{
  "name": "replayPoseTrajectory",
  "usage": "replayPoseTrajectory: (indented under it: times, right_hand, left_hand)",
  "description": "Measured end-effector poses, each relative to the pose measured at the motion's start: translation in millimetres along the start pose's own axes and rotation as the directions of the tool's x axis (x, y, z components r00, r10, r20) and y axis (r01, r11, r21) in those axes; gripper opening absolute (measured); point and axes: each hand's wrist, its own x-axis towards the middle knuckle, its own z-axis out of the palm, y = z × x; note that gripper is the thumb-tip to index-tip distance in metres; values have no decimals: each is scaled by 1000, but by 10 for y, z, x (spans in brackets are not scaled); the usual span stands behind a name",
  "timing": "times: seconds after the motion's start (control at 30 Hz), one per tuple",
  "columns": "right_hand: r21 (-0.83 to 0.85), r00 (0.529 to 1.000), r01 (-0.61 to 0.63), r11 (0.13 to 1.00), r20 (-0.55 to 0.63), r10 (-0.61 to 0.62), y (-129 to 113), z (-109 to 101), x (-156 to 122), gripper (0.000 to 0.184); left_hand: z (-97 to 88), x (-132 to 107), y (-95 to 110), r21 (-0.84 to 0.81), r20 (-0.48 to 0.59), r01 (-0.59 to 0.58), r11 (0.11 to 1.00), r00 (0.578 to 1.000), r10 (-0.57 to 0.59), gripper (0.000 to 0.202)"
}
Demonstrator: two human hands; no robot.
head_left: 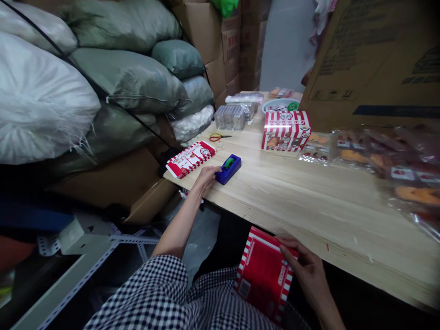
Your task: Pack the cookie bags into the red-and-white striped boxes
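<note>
At the table's near left edge, my left hand (207, 178) has its fingers pinched together against the near end of a blue tape dispenser (225, 175). A green roll of tape (229, 162) sits in the dispenser; whether a strip of tape is between the fingertips is too small to tell. My right hand (304, 261) grips a red-and-white striped cardboard box (263, 270) by its upper right edge, thumb on the near face. That box is held tilted above the lap, just off the table edge. Left of the dispenser lies a stack of flat striped cartons (190, 159).
Scissors (220, 137) with yellow-red handles lie beyond the dispenser. An assembled striped box (286, 131) stands farther back, near a bowl (280, 105) and clear plastic packs (230, 117). Packaged items (354, 151) line the right side before a large carton (378, 68). Stuffed sacks (127, 75) pile up left.
</note>
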Motion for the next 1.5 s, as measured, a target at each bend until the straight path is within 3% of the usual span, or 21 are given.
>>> replayPoseTrajectory:
  times: [0.27, 0.43, 0.53, 0.6, 0.7, 0.8, 0.87, 0.97, 1.1, 1.23, 1.3, 1.4, 1.5]
  right_hand:
    - [-47, 999, 42, 998, 34, -40, -15, -14, 50, 19]
    - [-103, 990, 134, 986, 55, -129, -186, 56, 40, 13]
    - [-117, 981, 194, 974, 38, -191, -289, 149, -3, 10]
    - [-141, 973, 224, 964, -25, -230, -353, 213, -47, 8]
    - [-212, 942, 268, 940, -148, -302, -456, 295, -126, 6]
    - [-304, 901, 329, 894, -182, -393, -519, 351, -186, 8]
    - [-352, 873, 387, 852, -158, -462, -509, 373, -203, 13]
    - [-387, 832, 479, 788, -86, -548, -434, 383, -204, 31]
    - [-400, 828, 518, 756, 12, -561, -362, 366, -204, 53]
    - [-386, 837, 516, 765, 35, -547, -408, 347, -208, 55]
    - [-359, 849, 497, 790, 15, -527, -468, 329, -207, 52]
    - [-307, 879, 438, 845, -52, -474, -593, 275, -203, 44]
    - [-258, 906, 383, 887, -80, -415, -730, 200, -199, 33]
  left_hand:
    - [-56, -250, -374, 15, -119, -124, 992, 985, 125, 22]
    - [20, -543, -306, 89, -204, -169, 982, 962, 184, 14]
    - [252, -1053, -117, 80, -107, -180, 980, 976, 188, 21]
    - [461, -1497, 35, 43, 71, -202, 979, 978, 198, 26]
    - [774, -2084, 208, -127, 228, -55, 990, 970, 83, 26]
    - [1010, -2360, 272, -315, 275, 88, 945, 962, 2, 50]
    - [1099, -2382, 273, -395, 287, 135, 909, 958, -18, 74]
    - [1136, -2317, 236, -431, 292, 185, 883, 955, -58, 94]
    - [1108, -2251, 140, -396, 328, 286, 873, 931, -157, 102]
    - [1118, -2246, 19, -374, 369, 341, 863, 908, -199, 100]
    - [1125, -2234, -43, -320, 352, 280, 905, 922, -161, 94]
    - [1082, -2170, -96, -82, 218, 17, 996, 976, 2, 74]
    - [978, -2071, -38, 204, 127, -256, 945, 964, 234, 62]
